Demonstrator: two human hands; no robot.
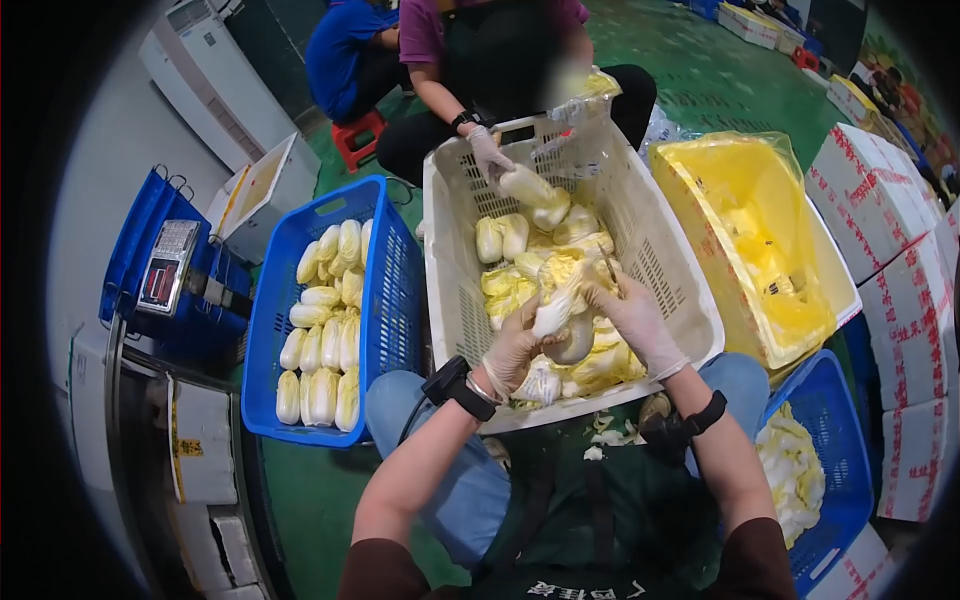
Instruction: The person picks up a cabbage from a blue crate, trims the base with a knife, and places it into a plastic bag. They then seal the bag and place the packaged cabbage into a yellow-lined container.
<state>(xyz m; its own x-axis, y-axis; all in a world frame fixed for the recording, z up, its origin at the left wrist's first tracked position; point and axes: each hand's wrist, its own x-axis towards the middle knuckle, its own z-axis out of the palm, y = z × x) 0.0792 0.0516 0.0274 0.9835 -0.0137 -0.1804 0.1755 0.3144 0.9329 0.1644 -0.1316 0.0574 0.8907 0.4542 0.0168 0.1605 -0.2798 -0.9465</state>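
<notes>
Seated over a white perforated crate [450, 270] leaning against the lap, half full of pale yellow cabbages. Holding one napa cabbage [560, 312] just above the heap, towards the crate's near wall, between both gloved hands. In the left hand [512, 352], grip clamped around the lower end of the napa cabbage, fingers curled under it. In the right hand [632, 318], grip closed on the upper side, fingertips pressed into the outer leaves. Black bands strapped round both wrists.

Across the crate, a co-worker's gloved hand [487, 150] closed on another cabbage [527, 186] by the far wall. To the left, right beside the crate, a blue basket [390, 300] packed with rows of trimmed cabbages lying side by side. To the right, a yellow-lined box [745, 190] with scraps low inside it. Nearer, by the right knee, a second blue basket [848, 500] holding loose leaves. A few leaf bits [605, 435] on the dark apron below the crate. Farther left, a weighing scale [168, 265] set on blue bins. Along the right edge, stacked white cartons [890, 220] with red print. Green floor [300, 490] underneath it all
</notes>
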